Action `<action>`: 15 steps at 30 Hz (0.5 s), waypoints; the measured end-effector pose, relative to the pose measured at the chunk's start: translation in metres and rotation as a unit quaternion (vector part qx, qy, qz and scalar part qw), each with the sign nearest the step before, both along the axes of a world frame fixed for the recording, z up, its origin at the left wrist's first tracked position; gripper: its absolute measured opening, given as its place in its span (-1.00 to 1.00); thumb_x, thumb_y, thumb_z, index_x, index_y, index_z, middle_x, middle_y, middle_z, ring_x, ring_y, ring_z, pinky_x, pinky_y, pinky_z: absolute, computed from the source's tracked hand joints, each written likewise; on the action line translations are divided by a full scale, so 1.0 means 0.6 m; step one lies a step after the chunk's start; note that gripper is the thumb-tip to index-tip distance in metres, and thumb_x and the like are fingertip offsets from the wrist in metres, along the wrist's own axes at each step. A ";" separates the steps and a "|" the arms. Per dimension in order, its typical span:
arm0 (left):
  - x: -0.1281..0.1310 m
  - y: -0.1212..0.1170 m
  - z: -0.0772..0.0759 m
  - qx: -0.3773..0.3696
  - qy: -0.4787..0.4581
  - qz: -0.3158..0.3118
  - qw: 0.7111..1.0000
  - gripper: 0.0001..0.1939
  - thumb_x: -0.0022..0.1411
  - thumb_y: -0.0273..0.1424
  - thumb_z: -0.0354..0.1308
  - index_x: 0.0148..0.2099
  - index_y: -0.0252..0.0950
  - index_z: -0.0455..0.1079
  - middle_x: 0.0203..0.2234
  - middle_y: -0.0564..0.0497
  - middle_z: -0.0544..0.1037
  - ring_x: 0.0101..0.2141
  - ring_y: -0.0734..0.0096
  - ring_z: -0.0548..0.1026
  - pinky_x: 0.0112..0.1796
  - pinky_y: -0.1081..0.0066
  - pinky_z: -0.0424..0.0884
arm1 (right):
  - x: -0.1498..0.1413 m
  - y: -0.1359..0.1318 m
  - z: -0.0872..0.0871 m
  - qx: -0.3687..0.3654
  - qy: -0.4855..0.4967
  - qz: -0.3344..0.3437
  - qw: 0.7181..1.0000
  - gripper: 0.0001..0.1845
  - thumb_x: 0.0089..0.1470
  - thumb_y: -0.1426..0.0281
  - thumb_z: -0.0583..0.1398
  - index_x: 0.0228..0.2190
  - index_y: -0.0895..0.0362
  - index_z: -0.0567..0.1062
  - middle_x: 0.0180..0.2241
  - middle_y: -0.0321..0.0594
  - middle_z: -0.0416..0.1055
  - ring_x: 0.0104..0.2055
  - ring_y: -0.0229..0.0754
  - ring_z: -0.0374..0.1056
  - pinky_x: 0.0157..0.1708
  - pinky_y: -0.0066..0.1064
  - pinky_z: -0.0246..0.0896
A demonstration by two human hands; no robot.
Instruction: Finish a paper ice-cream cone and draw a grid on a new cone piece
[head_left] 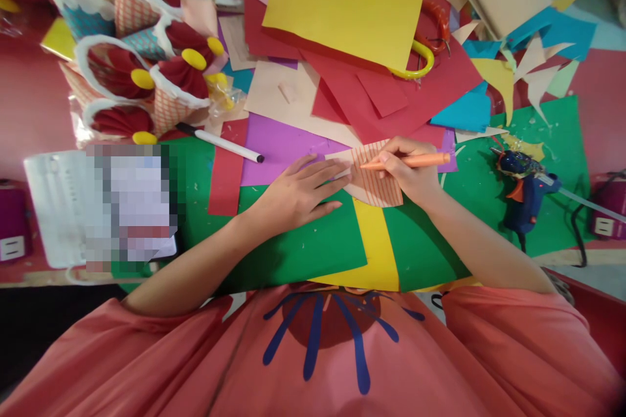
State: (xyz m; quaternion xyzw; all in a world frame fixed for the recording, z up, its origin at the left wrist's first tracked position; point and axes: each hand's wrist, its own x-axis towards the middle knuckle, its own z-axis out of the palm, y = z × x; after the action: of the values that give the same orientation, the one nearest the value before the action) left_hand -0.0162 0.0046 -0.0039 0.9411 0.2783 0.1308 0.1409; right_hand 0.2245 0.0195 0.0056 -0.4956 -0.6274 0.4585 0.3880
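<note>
My right hand (415,172) is closed round an orange marker (426,159), its tip down at a fan-shaped piece of pale paper (384,190). Orange stripes run across the right part of that piece. Flat on the paper's left end lies my left hand (304,190), fingers stretched out and slightly apart. The hand hides part of the piece. Under the work are purple paper (271,143), green sheets (293,241) and a yellow strip (376,241). A white marker with a black end (229,146) rests up and to the left of my left hand.
Several decorated paper cones (176,101) crowd the upper left. A blue glue gun (523,202) lies at right with its cord. Yellow-handled scissors (420,62) sit partly under a yellow sheet (347,6). Paper scraps (533,68) cover the back right. A blurred-out object (141,202) lies at left.
</note>
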 end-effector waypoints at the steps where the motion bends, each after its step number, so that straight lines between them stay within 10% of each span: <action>1: 0.000 0.001 0.000 0.007 0.001 -0.001 1.000 -0.56 0.45 -0.23 -0.07 0.22 -0.34 0.34 0.18 -0.19 0.43 0.16 0.14 0.42 0.20 0.04 0.30 | 0.001 -0.002 0.000 0.010 0.004 -0.010 1.000 -0.72 0.12 0.31 0.18 -0.59 0.12 0.41 -0.61 -0.36 0.37 -0.54 -0.34 0.27 -0.49 -0.44 0.16; 15: -0.001 0.005 0.000 -0.015 0.008 0.033 0.999 -0.51 0.43 -0.19 -0.06 0.24 -0.37 0.31 0.21 -0.23 0.38 0.24 0.06 0.32 0.22 0.03 0.28 | -0.002 0.003 -0.002 0.011 -0.024 0.044 0.999 -0.70 0.19 0.22 0.18 -0.47 0.15 0.50 -0.54 -0.31 0.43 -0.49 -0.32 0.30 -0.44 -0.42 0.16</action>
State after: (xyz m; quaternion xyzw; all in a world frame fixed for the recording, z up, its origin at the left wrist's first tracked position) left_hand -0.0169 0.0075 -0.0038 0.9301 0.3125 0.1242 0.1480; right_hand 0.2234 0.0213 0.0043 -0.4736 -0.6630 0.4563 0.3577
